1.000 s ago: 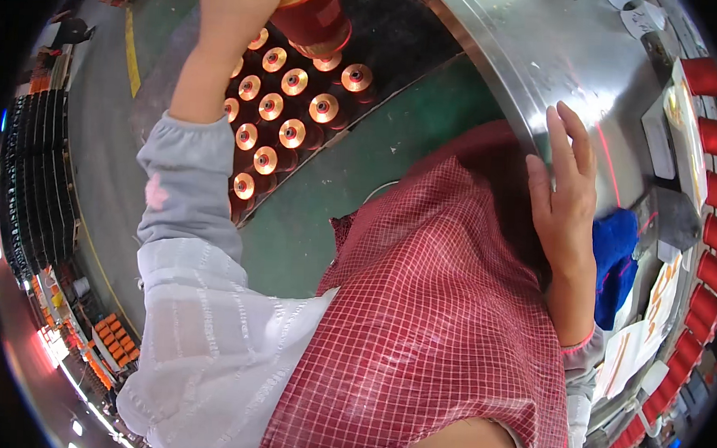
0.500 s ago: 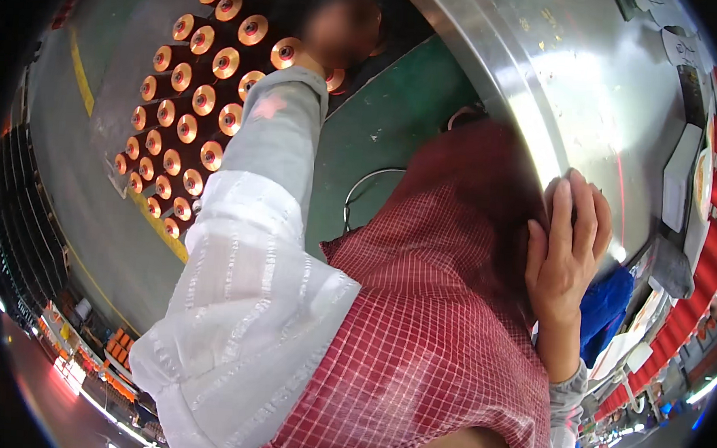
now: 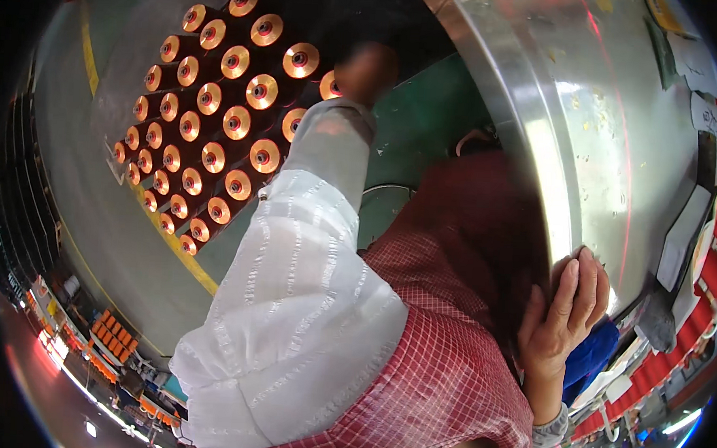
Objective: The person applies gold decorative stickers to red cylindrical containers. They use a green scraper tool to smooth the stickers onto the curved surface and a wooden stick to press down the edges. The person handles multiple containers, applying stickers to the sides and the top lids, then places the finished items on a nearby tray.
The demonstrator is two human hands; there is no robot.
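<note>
My left hand [image 3: 368, 74] is a dark blur at the end of a reaching arm in a white sleeve with a grey cuff. It is at the near edge of a group of copper-coloured round parts [image 3: 262, 91], next to one of them [image 3: 329, 85]; its fingers cannot be made out. Each part has a round copper face, a red ring and a dark centre, and they stand in slanting rows. My right hand [image 3: 563, 320] rests on the rim of a shiny metal table [image 3: 534, 128], its fingers stretched out and nothing in them.
A red checked apron [image 3: 448, 375] covers my front. Blue cloth [image 3: 591, 358] lies beside my right wrist. At the table's far right are a white box [image 3: 684, 237] and papers. Yellow lines [image 3: 89, 52] mark the grey floor. Orange items [image 3: 114, 337] stand at the lower left.
The view has shifted, so the copper-coloured parts show more fully. My left hand appears lower and further right beside them. My right hand stays on the table rim, lower in the picture.
</note>
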